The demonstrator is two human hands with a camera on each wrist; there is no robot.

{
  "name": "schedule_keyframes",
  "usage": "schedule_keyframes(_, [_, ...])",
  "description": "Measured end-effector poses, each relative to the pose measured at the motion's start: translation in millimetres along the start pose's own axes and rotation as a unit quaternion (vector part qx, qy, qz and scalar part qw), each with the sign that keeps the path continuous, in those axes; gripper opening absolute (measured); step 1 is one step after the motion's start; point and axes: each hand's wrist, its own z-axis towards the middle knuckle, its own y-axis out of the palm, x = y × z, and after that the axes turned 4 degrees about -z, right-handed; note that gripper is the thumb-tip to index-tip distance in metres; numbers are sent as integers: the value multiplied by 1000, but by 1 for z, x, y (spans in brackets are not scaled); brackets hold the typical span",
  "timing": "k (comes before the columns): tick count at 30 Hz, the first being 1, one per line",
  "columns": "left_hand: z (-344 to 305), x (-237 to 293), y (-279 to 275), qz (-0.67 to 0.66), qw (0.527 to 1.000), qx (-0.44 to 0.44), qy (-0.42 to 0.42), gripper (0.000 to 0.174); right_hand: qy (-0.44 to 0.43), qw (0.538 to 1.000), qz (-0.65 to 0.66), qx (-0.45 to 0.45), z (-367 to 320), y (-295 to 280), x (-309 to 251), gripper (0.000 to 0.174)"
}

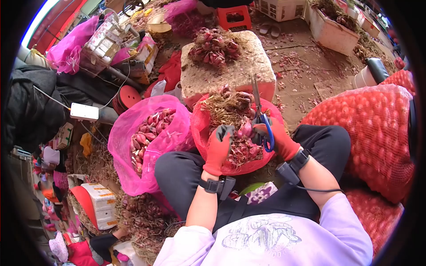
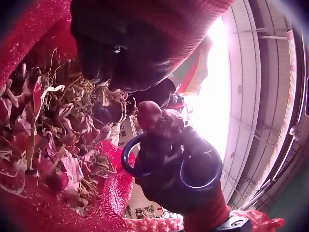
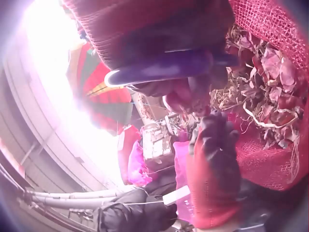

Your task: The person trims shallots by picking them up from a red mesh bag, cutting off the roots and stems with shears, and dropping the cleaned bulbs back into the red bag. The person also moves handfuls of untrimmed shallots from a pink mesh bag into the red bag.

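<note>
My right hand [image 1: 277, 137], in a red glove with dark palm, grips blue-handled scissors [image 1: 269, 133], blades pointing up and away. Shallots [image 2: 149, 115] show at its fingertips, beside the finger loops. My left hand [image 1: 218, 148] wears a matching glove. Its fingers curl inward in the right wrist view, close to the shallots; nothing shows sticking out of them. Both hands are above a red mesh bag [image 1: 208, 166] in my lap, its mouth spread around dry roots and loose shallot skins [image 1: 242, 153]. A clump of rooted shallots [image 1: 226, 106] lies at its far side.
Beyond the bag stands a foam block [image 1: 257, 66] with a shallot bunch [image 1: 215, 46] on top. A pink mesh bag [image 1: 117, 133] of shallots sits left. Full red mesh sacks [image 1: 364, 128] rise at right. Behind are a red stool [image 1: 234, 17] and foam boxes [image 1: 330, 33].
</note>
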Motion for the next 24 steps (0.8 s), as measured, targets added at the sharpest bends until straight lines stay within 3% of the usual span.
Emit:
schedule_keyframes(1, [-1, 5, 3, -150, 987, -27, -60, 21, 8, 1000, 16, 1, -1, 0, 1, 17])
schedule_keyframes(2, [-2, 7, 7, -181, 981, -52, -44, 22, 16, 999, 31, 2, -2, 2, 1, 18])
schedule_keyframes(5, [-13, 17, 17, 3, 996, -56, 76, 25, -12, 1000, 2, 21, -3, 8, -1, 20])
schedule_keyframes(6, [-13, 11, 17, 3, 993, -51, 108, 24, -29, 999, -20, 28, -3, 10, -2, 20])
schedule_keyframes(7, [-15, 8, 17, 53, 990, -28, 130, 22, -60, 989, -123, 49, -5, 12, -4, 21])
schedule_keyframes(9, [-18, 8, 18, 151, 973, 17, 172, 19, -119, 934, -324, 88, -8, 15, -10, 21])
schedule_keyframes(12, [-19, 19, 17, 272, 943, 17, 189, 16, -304, 824, -453, 152, -6, 20, -1, 18])
schedule_keyframes(15, [-14, 3, 13, 272, 935, 29, 226, 13, -171, 922, -341, 64, -5, 15, 1, 22])
schedule_keyframes(17, [-6, -14, 7, 195, 971, 34, 131, 14, -89, 983, -153, 37, -9, 15, -5, 23])
schedule_keyframes(18, [-4, -9, 6, 156, 983, 36, 84, 16, -48, 997, -56, 23, -10, 15, -8, 24])
schedule_keyframes(20, [-4, 4, 8, -77, 997, -28, -15, 20, 10, 1000, -3, 0, -4, 5, 1, 24])
schedule_keyframes(22, [-3, 4, 5, -259, 952, -140, -83, 34, 45, 999, 14, -25, -6, 5, -5, 24])
schedule_keyframes(24, [-6, 1, 11, -208, 963, -156, -70, 34, 31, 998, 55, -3, -6, 11, -4, 22])
